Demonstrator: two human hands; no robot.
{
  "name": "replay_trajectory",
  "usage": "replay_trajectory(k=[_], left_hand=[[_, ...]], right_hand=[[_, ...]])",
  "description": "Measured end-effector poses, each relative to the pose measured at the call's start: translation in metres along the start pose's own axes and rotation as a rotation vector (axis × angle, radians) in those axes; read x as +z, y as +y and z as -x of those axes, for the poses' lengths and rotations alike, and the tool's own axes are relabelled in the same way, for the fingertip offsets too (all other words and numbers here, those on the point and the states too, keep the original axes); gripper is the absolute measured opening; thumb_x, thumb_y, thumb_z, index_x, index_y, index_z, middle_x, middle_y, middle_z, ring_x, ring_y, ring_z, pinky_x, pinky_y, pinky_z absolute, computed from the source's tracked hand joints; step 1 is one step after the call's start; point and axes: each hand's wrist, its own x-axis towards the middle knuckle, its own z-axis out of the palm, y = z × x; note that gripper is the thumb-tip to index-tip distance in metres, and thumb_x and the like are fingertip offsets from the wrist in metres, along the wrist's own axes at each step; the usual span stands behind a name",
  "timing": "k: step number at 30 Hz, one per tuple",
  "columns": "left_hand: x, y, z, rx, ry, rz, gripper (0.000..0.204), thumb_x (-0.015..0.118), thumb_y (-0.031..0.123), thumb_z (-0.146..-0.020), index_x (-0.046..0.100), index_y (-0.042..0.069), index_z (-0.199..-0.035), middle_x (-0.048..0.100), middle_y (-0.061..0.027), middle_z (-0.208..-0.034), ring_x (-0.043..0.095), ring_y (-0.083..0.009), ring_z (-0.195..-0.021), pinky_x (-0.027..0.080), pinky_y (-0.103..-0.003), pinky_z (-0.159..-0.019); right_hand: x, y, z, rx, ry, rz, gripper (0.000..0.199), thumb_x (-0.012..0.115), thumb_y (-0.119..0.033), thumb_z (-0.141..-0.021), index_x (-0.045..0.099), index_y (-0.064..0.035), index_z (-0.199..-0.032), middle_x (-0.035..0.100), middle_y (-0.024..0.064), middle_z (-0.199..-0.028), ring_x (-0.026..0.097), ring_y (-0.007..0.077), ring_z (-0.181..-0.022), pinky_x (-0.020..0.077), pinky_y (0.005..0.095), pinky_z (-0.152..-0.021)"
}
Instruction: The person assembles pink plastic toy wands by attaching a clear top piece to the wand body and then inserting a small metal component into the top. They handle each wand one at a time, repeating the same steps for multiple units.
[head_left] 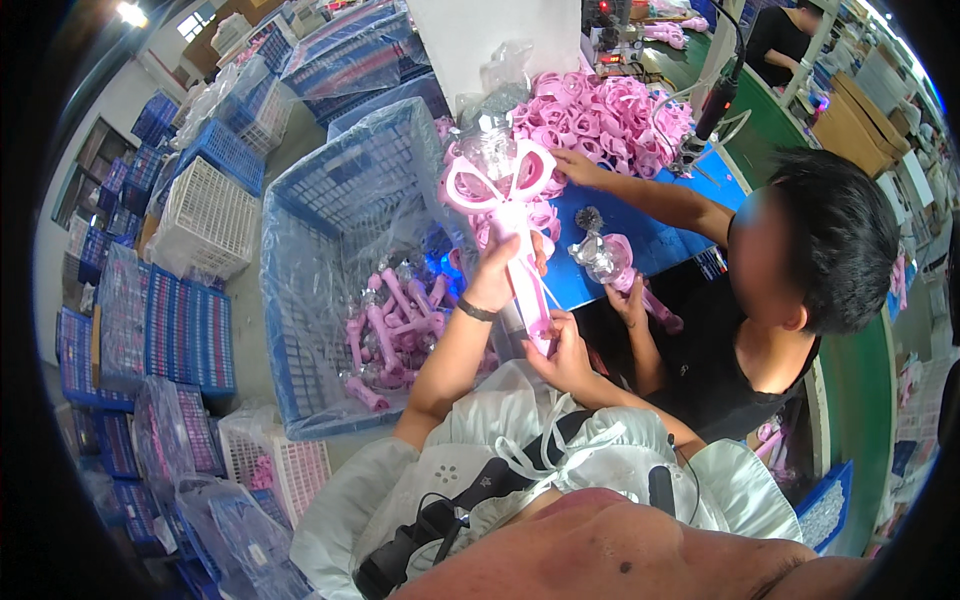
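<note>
Gripping glossy pink plastic bow-topped wand [508,215], both hands.

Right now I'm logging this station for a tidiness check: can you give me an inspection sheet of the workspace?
Surface: blue work mat, partly bare.
Job's things: pink wand toy with bow and clear top, held upright.
Clutter: heap of pink bow parts; blue crate, plastic-lined, holding finished wands.
Fingers: left hand grips the wand's shaft; right hand holds its lower end.
Cables: black cable on the person's chest.
Surroundings: co-worker's hand at the heap; stacked blue crates on the left.
</note>
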Motion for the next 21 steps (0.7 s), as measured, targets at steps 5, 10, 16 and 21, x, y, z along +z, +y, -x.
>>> replay_trajectory(k=[5,10,16,21], left_hand=[[-0.009,0.025,-0.024,0.197,0.11,0.057,0.091,0.049,0.073,-0.073,0.048,-0.007,-0.116,0.057,-0.0155,-0.105,0.057,-0.0269,-0.1,0.047,-0.04,-0.09],[-0.002,0.009,-0.014,0.111,0.145,-0.016,0.069,0.057,0.057,-0.08,0.051,-0.002,-0.114,0.06,-0.0133,-0.103,0.062,-0.0241,-0.089,0.051,-0.037,-0.081],[0.0,-0.008,-0.002,0.022,0.133,-0.12,0.029,0.06,0.021,-0.082,0.054,0.0,-0.101,0.06,-0.0117,-0.082,0.06,-0.0191,-0.071,0.05,-0.03,-0.064],[0.0,-0.007,-0.005,0.038,0.104,-0.071,0.023,0.058,0.013,-0.078,0.053,0.001,-0.097,0.057,-0.0091,-0.074,0.056,-0.0169,-0.064,0.047,-0.029,-0.058]], right_hand=[[0.001,-0.002,0.002,-0.025,-0.042,-0.018,0.044,0.075,-0.018,-0.074,0.04,-0.0022,-0.096,0.051,0.0211,-0.108,0.063,0.0278,-0.073,0.05,0.0347,-0.06],[0.0,-0.008,0.002,0.043,0.01,0.014,0.044,0.075,-0.018,-0.074,0.04,-0.002,-0.096,0.051,0.0221,-0.108,0.061,0.0319,-0.072,0.0501,0.0365,-0.06],[0.0,-0.004,0.001,0.028,0.021,0.04,0.047,0.074,-0.019,-0.073,0.039,-0.0019,-0.098,0.051,0.022,-0.108,0.061,0.0323,-0.069,0.0494,0.0374,-0.057],[0.0,-0.004,0.002,0.06,-0.009,0.062,0.047,0.074,-0.019,-0.074,0.039,-0.0015,-0.099,0.051,0.0219,-0.108,0.063,0.0305,-0.071,0.05,0.0365,-0.058]])
